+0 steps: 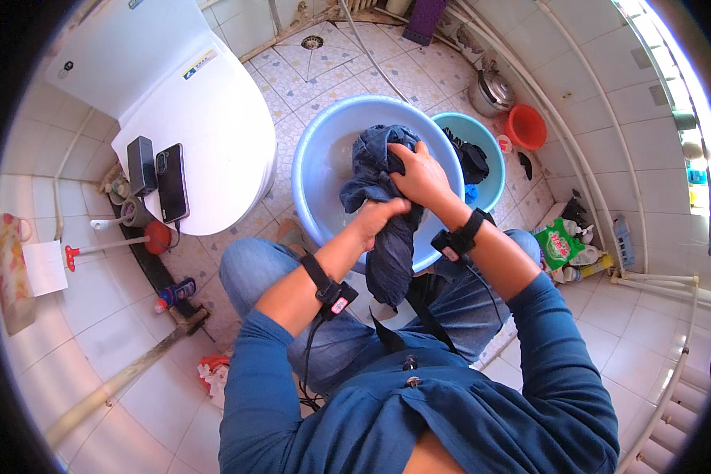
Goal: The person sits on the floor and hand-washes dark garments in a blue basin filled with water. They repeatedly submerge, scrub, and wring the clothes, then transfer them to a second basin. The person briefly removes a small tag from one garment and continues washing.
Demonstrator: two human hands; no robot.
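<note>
A bunched dark blue garment (372, 155) is held over a large light blue plastic basin (313, 178). My left hand (379, 222) grips its lower part, thumb pointing right. Just above, my right hand (420, 175) is closed on the upper bundle, fingers pressed into the cloth. A darker length of the cloth (388, 260) hangs over the basin's near rim toward my lap. Some water appears to lie in the basin's bottom. Each wrist wears a black strap with a small cabled device.
A turquoise basin (497, 178) with dark clothes touches the right side. At left, a phone (172, 183) and a dark box (141, 166) lie on the white toilet lid (231, 136). Beyond stand a metal kettle (490, 95) and a red bowl (525, 127). Bottles and a green packet (558, 244) sit right.
</note>
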